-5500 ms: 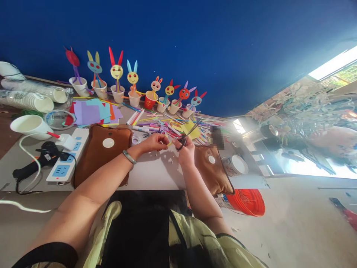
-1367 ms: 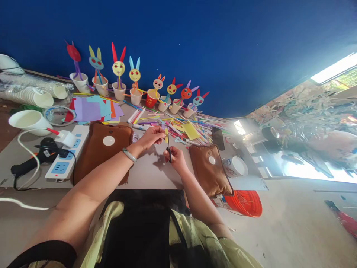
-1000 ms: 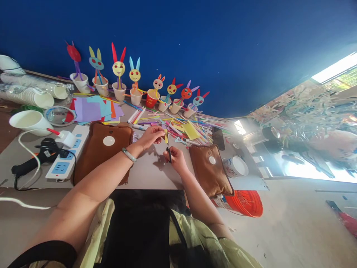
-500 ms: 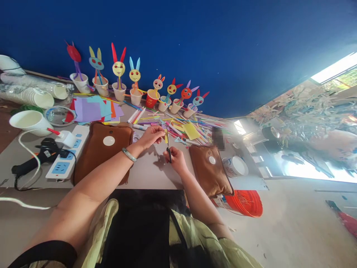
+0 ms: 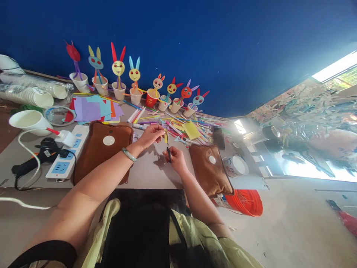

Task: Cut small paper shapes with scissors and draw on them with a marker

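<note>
My left hand (image 5: 153, 135) pinches a small strip of yellow paper (image 5: 166, 138) above the middle of the table. My right hand (image 5: 176, 158) is closed around the dark handles of a pair of scissors (image 5: 168, 150), whose blades point away from me and lie against the yellow strip. Whether the blades are parted is too small to tell. Just beyond my hands, a yellow paper sheet (image 5: 191, 130) rests on a litter of coloured pens, sticks and paper scraps.
Paper rabbit figures in cups line the blue wall (image 5: 178, 44). Brown pouches (image 5: 210, 169) lie on either side of my hands. At left are a power strip (image 5: 68, 154), a glue gun (image 5: 30, 163) and a paper cup (image 5: 29, 121). An orange bucket (image 5: 247, 203) stands below right.
Almost nothing differs. Both hands stay in place with the scissors at the yellow strip; the strip's position shifts only very slightly.
</note>
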`<action>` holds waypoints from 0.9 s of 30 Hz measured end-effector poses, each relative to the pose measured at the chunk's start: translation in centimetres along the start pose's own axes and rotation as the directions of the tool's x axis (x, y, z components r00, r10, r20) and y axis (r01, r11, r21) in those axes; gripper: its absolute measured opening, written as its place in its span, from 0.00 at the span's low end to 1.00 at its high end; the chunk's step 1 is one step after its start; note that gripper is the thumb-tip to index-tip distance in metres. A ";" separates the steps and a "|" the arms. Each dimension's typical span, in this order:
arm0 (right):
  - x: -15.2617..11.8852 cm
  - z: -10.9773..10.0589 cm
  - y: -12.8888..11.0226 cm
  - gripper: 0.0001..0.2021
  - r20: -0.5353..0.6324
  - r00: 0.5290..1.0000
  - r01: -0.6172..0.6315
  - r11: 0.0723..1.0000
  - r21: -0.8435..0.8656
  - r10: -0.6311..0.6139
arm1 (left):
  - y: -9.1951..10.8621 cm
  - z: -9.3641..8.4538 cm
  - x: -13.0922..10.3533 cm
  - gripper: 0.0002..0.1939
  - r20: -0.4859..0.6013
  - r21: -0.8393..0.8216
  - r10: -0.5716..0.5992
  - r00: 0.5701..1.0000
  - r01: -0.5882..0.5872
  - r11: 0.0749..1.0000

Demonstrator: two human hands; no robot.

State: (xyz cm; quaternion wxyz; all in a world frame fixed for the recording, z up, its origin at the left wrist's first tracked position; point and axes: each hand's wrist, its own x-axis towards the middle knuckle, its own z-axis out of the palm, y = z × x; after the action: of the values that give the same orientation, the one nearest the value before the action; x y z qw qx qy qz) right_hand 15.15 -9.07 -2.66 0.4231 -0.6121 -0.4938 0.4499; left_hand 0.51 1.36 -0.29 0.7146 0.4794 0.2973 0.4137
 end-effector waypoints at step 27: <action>0.4 -0.8 0.2 0.27 -0.012 1.000 0.011 0.998 -0.056 -0.011 | -0.5 -0.5 0.3 0.08 0.077 0.021 0.068 0.995 -0.070 0.997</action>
State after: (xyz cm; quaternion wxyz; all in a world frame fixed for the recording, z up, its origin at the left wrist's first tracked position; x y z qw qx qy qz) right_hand 16.04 -8.79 -2.75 0.4114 -0.6236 -0.5069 0.4299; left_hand 0.43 1.69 -0.95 0.7052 0.5131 0.2579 0.4159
